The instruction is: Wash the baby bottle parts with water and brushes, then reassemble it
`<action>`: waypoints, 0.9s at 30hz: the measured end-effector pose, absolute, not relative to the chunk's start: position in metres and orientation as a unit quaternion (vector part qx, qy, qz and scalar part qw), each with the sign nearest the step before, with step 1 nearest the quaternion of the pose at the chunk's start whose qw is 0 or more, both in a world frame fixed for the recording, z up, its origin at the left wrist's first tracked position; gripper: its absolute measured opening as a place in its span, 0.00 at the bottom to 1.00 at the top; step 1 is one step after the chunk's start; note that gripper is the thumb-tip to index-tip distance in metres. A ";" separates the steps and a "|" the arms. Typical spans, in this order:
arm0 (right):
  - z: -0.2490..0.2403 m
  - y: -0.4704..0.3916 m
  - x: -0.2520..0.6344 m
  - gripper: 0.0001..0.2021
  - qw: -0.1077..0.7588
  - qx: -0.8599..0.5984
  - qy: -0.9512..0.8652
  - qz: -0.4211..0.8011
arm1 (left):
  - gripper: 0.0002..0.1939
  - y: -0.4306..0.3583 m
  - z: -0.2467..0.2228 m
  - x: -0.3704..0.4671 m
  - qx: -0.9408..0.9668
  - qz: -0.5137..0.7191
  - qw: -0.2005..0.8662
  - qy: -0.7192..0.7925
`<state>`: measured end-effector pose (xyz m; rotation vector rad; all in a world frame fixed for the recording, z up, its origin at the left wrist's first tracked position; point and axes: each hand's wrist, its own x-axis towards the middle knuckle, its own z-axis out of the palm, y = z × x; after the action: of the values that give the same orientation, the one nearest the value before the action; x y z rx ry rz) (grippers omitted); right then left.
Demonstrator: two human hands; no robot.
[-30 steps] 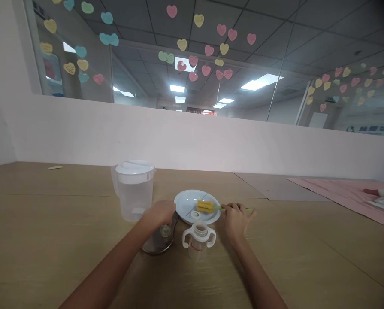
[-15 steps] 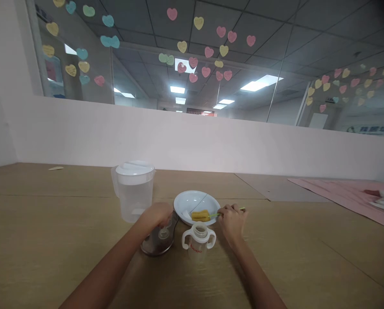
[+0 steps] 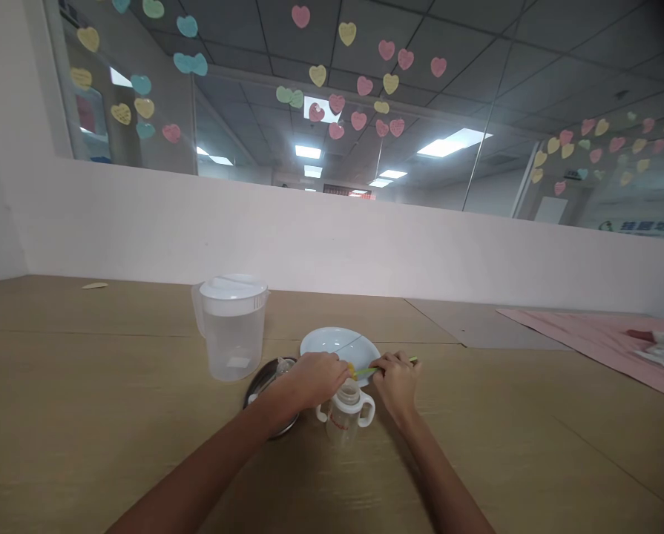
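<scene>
A bottle brush with a green handle is gripped in my right hand. The handle's end sticks out past my fingers. My left hand is closed around the brush's yellow sponge head, of which only a small patch shows. Behind both hands lies a white bowl. Just in front of them an open baby bottle with two white handles stands upright on the table. Under my left forearm is a round metal tray, partly hidden, with a clear nipple on it.
A clear lidded pitcher stands behind the tray at the left. On the right, a pink cloth covers part of the table. A low wall with windows above closes off the back.
My left hand has moved right from the tray to the brush's sponge head, uncovering the small parts on the tray. My right hand keeps its hold on the handle.
</scene>
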<state>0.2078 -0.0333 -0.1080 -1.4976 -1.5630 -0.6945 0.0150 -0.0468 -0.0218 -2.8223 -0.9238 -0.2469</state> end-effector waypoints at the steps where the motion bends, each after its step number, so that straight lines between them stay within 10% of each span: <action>1: -0.108 -0.033 0.208 0.14 0.422 -0.595 -0.626 -0.275 | 0.12 -0.045 -0.024 0.014 -0.945 -0.069 0.096 -0.304; 27: -0.106 -0.032 0.210 0.16 0.451 -0.668 -0.576 -0.135 | 0.10 -0.025 -0.029 0.001 -0.934 -0.081 -0.025 -0.347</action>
<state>0.2096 -0.0318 -0.1060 -1.6519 -1.4233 -0.3328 0.0007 -0.0250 -0.0295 -2.9824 -1.1094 -0.2581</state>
